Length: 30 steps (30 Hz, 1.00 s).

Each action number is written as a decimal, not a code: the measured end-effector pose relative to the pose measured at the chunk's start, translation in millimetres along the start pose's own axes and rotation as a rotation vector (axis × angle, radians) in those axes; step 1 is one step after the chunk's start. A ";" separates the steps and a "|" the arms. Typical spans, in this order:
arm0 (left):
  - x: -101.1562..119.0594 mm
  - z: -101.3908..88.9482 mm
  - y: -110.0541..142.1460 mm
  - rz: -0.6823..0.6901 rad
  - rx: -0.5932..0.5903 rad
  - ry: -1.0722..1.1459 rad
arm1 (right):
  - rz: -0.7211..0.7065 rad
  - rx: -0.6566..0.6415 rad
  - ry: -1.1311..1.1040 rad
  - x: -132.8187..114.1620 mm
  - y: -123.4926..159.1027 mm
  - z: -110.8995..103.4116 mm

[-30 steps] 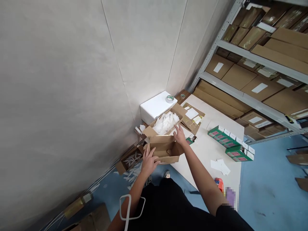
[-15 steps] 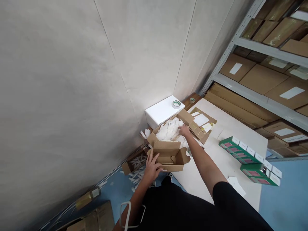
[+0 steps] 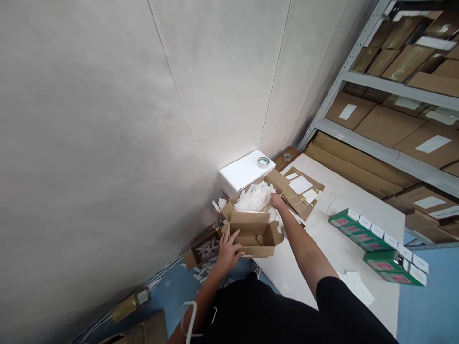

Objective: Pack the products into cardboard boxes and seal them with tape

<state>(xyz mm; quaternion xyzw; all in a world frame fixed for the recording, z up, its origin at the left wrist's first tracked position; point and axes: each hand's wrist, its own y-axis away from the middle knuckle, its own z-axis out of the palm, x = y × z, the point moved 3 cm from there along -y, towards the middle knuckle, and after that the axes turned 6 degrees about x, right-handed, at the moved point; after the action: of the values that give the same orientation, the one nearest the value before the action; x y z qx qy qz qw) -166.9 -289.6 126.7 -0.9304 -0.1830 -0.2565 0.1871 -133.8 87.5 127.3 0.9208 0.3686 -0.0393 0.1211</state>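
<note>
An open small cardboard box (image 3: pixel 251 251), its lid flap up and only a loose cardboard tab showing inside, is gripped at its left end by my left hand (image 3: pixel 228 249). The fingers of that hand reach over the box's near left edge. Behind it stands a larger open cardboard carton (image 3: pixel 278 179) heaped with white packing paper (image 3: pixel 254 196). My right hand (image 3: pixel 277 199) is at the right side of this heap, its fingers curled against the paper and the fingertips mostly hidden.
Green boxes (image 3: pixel 373 239) with white ends stand in a row on the white table (image 3: pixel 322 258), near flattened cardboard (image 3: pixel 304 193) and white paper sheets (image 3: pixel 358 286). A tape roll (image 3: pixel 263 162) lies on a white box (image 3: pixel 244 172). Shelves (image 3: pixel 380 148) hold cartons; paper scraps (image 3: pixel 206 258) are at lower left.
My right hand has left the small box's right end and moved back to the white paper in the larger carton. My left hand keeps hold of the small box. The view has turned slightly.
</note>
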 end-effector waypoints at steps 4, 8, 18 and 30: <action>-0.1 -6.3 9.1 0.017 0.005 0.030 | -0.020 0.094 -0.047 -4.2 23.3 -15.7; -0.2 -8.9 18.5 0.032 0.004 0.065 | -0.013 0.297 -0.236 -10.5 56.4 -31.4; 6.6 -0.4 27.6 0.088 -0.044 0.157 | 0.115 0.687 -0.610 -24.2 206.4 -31.1; 50.0 33.6 21.4 0.165 -0.088 0.082 | -0.047 0.431 -0.709 9.7 315.5 19.3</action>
<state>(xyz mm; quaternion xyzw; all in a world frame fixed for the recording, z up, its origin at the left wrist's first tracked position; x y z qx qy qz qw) -103.8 -280.9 121.8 -0.9384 -0.0868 -0.2857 0.1740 90.7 -131.3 168.3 0.8459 0.3083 -0.4329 0.0442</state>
